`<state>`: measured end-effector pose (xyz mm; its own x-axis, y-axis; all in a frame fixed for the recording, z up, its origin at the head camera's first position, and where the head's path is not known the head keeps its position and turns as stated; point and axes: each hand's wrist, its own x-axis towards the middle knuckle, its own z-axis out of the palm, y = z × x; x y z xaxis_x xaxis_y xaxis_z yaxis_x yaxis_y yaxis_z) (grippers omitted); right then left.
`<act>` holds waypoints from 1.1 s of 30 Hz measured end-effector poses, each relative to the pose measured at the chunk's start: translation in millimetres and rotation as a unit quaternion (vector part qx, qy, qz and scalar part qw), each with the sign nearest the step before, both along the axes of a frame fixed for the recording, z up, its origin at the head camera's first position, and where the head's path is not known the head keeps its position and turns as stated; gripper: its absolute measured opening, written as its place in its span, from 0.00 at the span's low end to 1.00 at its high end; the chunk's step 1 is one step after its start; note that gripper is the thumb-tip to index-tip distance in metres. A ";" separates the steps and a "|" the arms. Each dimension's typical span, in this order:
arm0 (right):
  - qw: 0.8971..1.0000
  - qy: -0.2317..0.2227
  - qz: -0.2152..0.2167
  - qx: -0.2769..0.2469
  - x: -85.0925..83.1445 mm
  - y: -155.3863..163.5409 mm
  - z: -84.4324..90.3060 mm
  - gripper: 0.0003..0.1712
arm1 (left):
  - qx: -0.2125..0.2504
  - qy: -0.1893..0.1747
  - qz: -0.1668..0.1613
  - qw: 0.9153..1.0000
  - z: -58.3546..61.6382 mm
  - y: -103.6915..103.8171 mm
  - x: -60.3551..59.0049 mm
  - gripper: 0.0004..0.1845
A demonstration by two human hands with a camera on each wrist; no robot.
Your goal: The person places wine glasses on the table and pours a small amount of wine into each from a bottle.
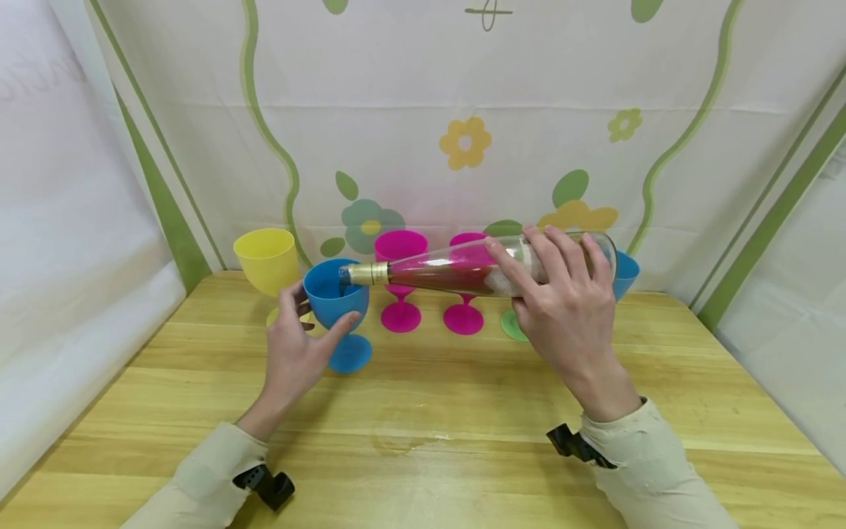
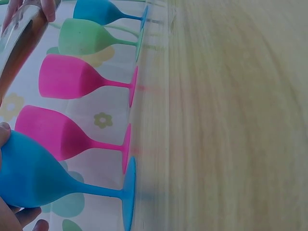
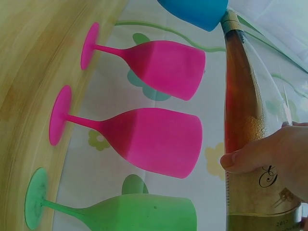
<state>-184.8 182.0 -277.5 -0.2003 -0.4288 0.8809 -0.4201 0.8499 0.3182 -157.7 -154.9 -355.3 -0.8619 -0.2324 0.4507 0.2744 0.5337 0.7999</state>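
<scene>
My left hand (image 1: 294, 349) holds a blue plastic goblet (image 1: 335, 308) by its bowl, thumb on the near side and fingers round the left. A clear glass wine bottle (image 1: 439, 273) with reddish liquid lies almost level in the air, gripped round its labelled body by my right hand (image 1: 568, 312). The bottle's gold-wrapped neck points left, and its mouth is inside the blue goblet's rim. In the right wrist view, the liquid (image 3: 238, 91) reaches up into the neck (image 3: 231, 21). The bottom of the bowl's inside is hidden.
Behind the hands stand a yellow goblet (image 1: 266, 261) at left, two pink goblets (image 1: 400, 318), a green goblet (image 1: 513, 325) and another blue goblet (image 1: 626, 276) at right. A wet patch (image 1: 410, 433) shines on the wooden table (image 1: 463, 485). A patterned cloth (image 1: 396, 147) hangs behind.
</scene>
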 end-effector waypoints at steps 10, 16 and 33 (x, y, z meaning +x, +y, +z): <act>1.000 0.007 0.000 -0.005 1.4 -1.0 0.5 0.41 | -0.003 0.001 0.000 1.000 -0.8 -0.3 0.2 0.44; 1.000 0.010 0.000 -0.003 2.1 -1.8 1.0 0.43 | -0.002 0.002 0.001 1.000 -1.2 -0.4 0.6 0.44; 1.000 0.002 0.005 -0.004 2.3 -1.5 0.3 0.39 | 0.000 0.006 0.000 1.000 -3.3 -0.7 0.6 0.44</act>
